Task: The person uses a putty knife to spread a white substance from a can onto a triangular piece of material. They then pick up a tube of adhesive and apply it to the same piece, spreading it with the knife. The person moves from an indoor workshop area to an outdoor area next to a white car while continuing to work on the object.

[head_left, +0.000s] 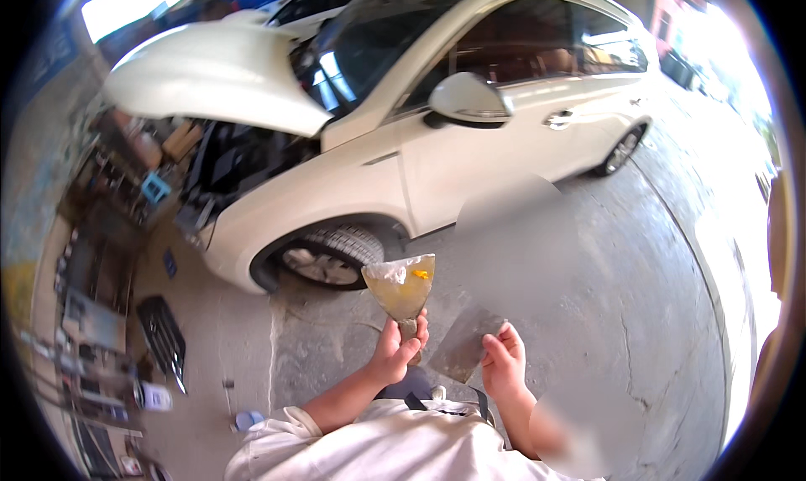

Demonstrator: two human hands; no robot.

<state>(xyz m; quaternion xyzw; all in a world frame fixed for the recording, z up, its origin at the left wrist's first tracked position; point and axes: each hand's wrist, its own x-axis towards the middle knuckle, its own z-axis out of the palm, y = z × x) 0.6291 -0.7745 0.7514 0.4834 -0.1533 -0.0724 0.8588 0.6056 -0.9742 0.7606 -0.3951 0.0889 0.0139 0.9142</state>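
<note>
Blurring hides part of the concrete floor (663, 313) beyond my right grip (505, 363) and obscures my right forearm near the elbow. My left grip (395, 353) is closed around the handle of a scraper (398, 292), covering much of that handle. The scraper is held before me, well apart from the white car (495, 149); its blade points away from my body, long axis leaning slightly left. My right grip pinches a flat grey sheet (460, 348) at its right edge, the sheet slanting from lower left to upper right; its material is unclear. The scraper's blade is flared, straight-edged, yellowish, smeared, with a bright yellow dab (421, 274).
</note>
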